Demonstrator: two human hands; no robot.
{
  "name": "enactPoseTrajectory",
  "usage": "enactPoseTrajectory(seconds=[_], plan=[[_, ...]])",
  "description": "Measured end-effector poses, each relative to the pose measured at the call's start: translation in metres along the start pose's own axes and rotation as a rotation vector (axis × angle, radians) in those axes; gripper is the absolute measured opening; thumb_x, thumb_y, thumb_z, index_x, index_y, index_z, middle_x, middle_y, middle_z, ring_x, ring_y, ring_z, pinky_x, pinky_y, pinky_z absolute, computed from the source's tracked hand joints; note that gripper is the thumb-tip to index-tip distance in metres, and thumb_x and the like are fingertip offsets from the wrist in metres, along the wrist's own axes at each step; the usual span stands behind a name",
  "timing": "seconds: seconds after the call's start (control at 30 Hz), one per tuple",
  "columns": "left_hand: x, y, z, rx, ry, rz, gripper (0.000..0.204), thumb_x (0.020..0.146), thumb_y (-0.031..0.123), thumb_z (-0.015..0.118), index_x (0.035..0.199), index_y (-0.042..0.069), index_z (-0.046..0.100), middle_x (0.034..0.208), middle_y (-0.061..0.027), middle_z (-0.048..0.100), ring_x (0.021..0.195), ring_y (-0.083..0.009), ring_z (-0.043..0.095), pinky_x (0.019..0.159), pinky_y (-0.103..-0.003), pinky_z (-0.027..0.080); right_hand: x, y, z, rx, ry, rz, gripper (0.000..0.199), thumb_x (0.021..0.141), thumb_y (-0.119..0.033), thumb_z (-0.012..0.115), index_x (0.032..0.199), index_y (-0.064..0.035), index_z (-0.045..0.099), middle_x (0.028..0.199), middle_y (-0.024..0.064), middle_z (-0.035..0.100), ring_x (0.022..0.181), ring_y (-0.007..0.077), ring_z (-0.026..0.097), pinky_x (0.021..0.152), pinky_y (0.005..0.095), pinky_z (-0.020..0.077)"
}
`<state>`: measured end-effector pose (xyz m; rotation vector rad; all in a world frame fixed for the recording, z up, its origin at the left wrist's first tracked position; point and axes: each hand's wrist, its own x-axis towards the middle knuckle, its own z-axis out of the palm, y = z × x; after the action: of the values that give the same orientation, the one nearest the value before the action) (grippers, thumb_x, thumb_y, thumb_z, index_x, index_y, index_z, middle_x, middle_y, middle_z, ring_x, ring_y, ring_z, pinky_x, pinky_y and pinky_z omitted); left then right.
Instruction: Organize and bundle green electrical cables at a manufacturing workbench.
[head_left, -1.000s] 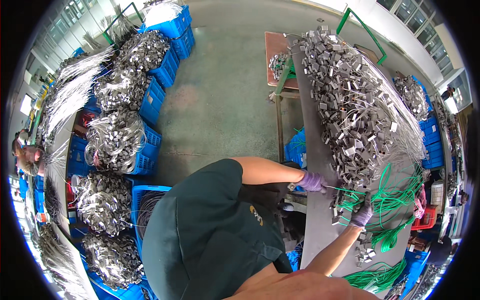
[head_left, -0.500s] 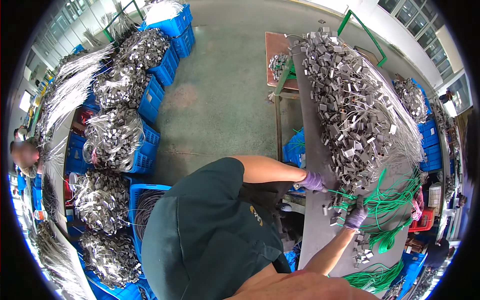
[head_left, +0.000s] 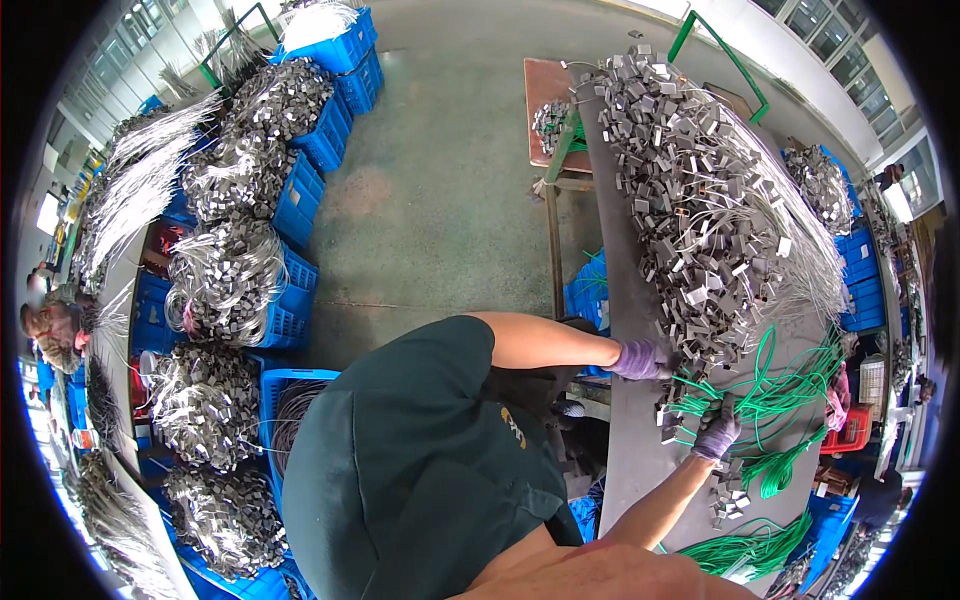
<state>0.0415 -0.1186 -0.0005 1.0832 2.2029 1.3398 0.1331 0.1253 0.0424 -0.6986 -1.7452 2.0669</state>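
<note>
Both my hands wear purple gloves and reach right onto a long grey table (head_left: pixel 640 470). My right hand (head_left: pixel 716 434) is closed around a bundle of green wires (head_left: pixel 775 400) that loops across the table. My left hand (head_left: pixel 643 358) lies at the near edge of a big pile of small grey metal pieces with thin wires (head_left: pixel 700 220), its fingers curled where the green wires end. What they hold is hidden. A few loose metal pieces (head_left: pixel 725 490) sit just below my right hand.
More green wire (head_left: pixel 745 552) lies at the table's lower end. Blue crates (head_left: pixel 300 200) heaped with the same wired metal pieces stand in rows on the left of a concrete floor (head_left: pixel 440 190). Another person (head_left: pixel 50 325) is at the far left edge. More blue crates (head_left: pixel 860 270) stand beyond the table.
My right hand has shifted slightly along the green wires, and my left hand has edged a little closer to the pile. Nothing else has visibly moved.
</note>
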Motion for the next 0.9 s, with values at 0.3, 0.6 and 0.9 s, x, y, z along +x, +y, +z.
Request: enactPoseTrajectory(seconds=[0.3, 0.6, 0.9], plan=[[0.016, 0.038, -0.013, -0.357, 0.024, -0.14, 0.027, 0.076, 0.029, 0.066, 0.069, 0.003, 0.064, 0.056, -0.0086, 0.06, 0.052, -0.0192, 0.058, 0.05, -0.032, 0.044, -0.014, -0.008, 0.008, 0.087, 0.016, 0.001, 0.02, 0.088, -0.023, 0.059, 0.076, -0.007, 0.055, 0.055, 0.0015, 0.05, 0.036, 0.0066, 0.037, 0.031, 0.0201, 0.0235], [0.036, -0.009, 0.038, -0.146, 0.22, -0.039, 0.027, 0.075, 0.03, 0.068, 0.074, 0.004, 0.065, 0.066, -0.0136, 0.061, 0.06, -0.0248, 0.06, 0.057, -0.037, 0.045, -0.021, 0.007, 0.025, -0.011, -0.116, -0.004, 0.02, 0.087, -0.025, 0.059, 0.077, -0.0082, 0.056, 0.054, 0.0014, 0.051, 0.035, 0.0079, 0.039, 0.031, 0.0215, 0.0261], [0.013, 0.063, -0.023, -0.498, -0.069, -0.104, 0.027, 0.076, 0.031, 0.067, 0.085, 0.006, 0.066, 0.062, -0.0028, 0.057, 0.057, -0.0138, 0.053, 0.054, -0.032, 0.043, -0.036, -0.003, 0.049, 0.027, -0.14, -0.032, 0.027, 0.088, -0.027, 0.058, 0.07, -0.0067, 0.054, 0.047, 0.0002, 0.044, 0.033, 0.0083, 0.036, 0.031, 0.022, 0.0254]])
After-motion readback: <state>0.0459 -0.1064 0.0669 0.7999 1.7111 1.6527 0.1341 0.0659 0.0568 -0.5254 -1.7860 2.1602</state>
